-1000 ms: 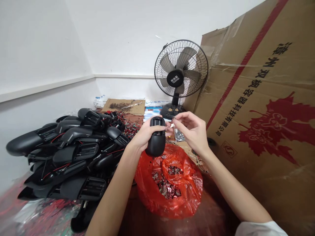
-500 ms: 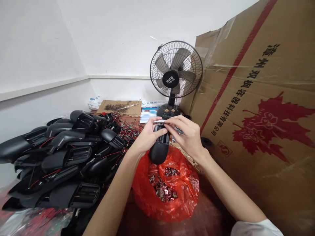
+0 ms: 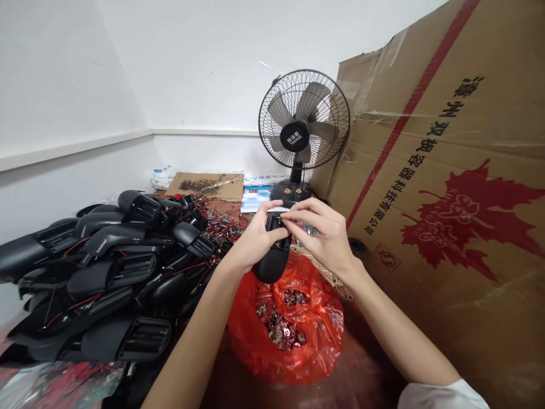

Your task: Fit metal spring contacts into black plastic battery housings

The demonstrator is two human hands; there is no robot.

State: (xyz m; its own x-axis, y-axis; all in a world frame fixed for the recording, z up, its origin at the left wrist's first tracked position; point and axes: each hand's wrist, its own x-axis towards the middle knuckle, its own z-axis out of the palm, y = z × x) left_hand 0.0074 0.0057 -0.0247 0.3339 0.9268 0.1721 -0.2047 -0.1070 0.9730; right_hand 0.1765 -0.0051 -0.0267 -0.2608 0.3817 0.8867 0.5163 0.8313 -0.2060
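Largest, along the right side: a tall cardboard box [image 3: 383,244] with a red stripe and leaf print. Beneath everything, the reddish-brown desk [image 3: 361,358]. Heaped on the left, well apart from both hands: a pile of black casings [image 3: 102,278], some with open slotted bays and red wires. Beyond the hands, upright near the box, a fan [image 3: 294,136]. On the desk, straight in front, an open red plastic bag [image 3: 242,341].

Above the far part of that bag, a single black casing [image 3: 271,267], held up in the left hand [image 3: 254,236]. Long axis close to upright in view, leaning slightly: slotted end up and away, between the two hands; smooth rounded end down and toward the body, slightly to the left. From the left hand, mostly to the right and a little below; from the right hand [image 3: 321,227], to the left and below.

Left hand nearer, clamped on the casing, with thumb across the slotted face. Right hand only at the upper right edge, thumb and forefinger close together; full closure, or any small piece in the pinch, impossible to tell.

Smallest, inside the bag: loose shiny metal pieces [image 3: 285,335], below the casing.
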